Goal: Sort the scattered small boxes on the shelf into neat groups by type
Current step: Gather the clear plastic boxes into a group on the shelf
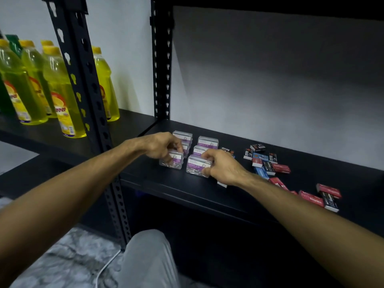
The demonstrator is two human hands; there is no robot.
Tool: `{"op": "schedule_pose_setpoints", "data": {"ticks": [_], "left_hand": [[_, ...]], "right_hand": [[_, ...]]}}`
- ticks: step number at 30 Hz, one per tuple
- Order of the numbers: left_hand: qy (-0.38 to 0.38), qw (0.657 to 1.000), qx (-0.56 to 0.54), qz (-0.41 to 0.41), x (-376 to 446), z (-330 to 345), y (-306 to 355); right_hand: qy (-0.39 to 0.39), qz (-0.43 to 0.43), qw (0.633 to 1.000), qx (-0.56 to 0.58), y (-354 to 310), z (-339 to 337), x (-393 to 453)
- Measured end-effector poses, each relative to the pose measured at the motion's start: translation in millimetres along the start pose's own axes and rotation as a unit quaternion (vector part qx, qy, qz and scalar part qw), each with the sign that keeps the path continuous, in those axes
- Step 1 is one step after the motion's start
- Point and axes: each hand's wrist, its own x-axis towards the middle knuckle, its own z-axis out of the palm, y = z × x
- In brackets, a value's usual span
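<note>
Paper clip boxes [194,152] sit in two rows front-to-back on the shelf [207,190], just right of the upright post [162,65]. Staple boxes [268,163] scattered right of them, more further right toward the front edge. Bottles [58,90] left of the post.

The paper-clip boxes [197,167] are clear, glossy plastic with purple paper labels — metal clips glint inside. The small staple boxes [268,163] look like printed card, faintly shiny. The shelf [207,188] is matt black; its uprights [83,84] are dark perforated metal. The yellow bottles [62,90] are glossy, see-through plastic.
</note>
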Motion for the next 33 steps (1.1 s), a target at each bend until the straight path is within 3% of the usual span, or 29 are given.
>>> {"op": "schedule_pose_setpoints", "data": {"ticks": [19, 28, 33], "left_hand": [[-0.004, 1.000, 0.002, 0.001, 3.4, -3.1, -0.1], [0.100, 0.995, 0.011, 0.027, 2.7, -25.2, 34.3], [0.121, 0.991, -0.011, 0.056, 27.0, -19.8, 69.4]], "right_hand": [[0.004, -0.011, 1.000, 0.014, 3.2, 5.9, 1.8], [0.045, -0.022, 0.999, 0.002, 12.7, -31.6, -12.7], [0.080, 0.016, 0.997, 0.001, 36.2, -66.2, -27.8]]}}
